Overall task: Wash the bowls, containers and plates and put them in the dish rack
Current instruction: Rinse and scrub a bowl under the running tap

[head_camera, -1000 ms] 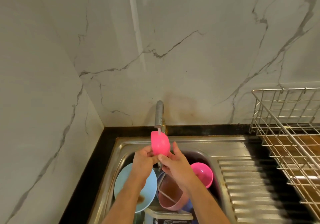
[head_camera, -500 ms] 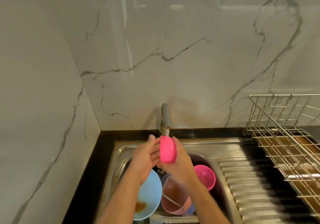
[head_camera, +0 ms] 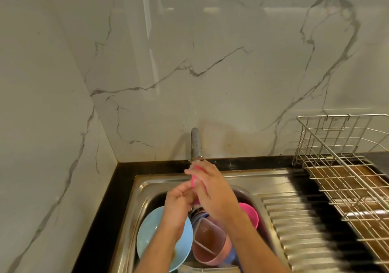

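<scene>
Mostly marble wall [head_camera: 210, 62], steel sink [head_camera: 242, 181], black counter [head_camera: 101, 220]

No writing, label, brand or number can be read anywhere in view. The marble wall [head_camera: 210, 62] is marked only by grey veins, and nothing is printed on the dishes in the sink [head_camera: 242, 180] or on the wire rack [head_camera: 336, 167].

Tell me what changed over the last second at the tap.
The right hand slid over the pink bowl, now covering most of it; the left hand dropped lower beside it. Both keep hold under the tap. Dishes in the sink and the rack are unchanged.
</scene>
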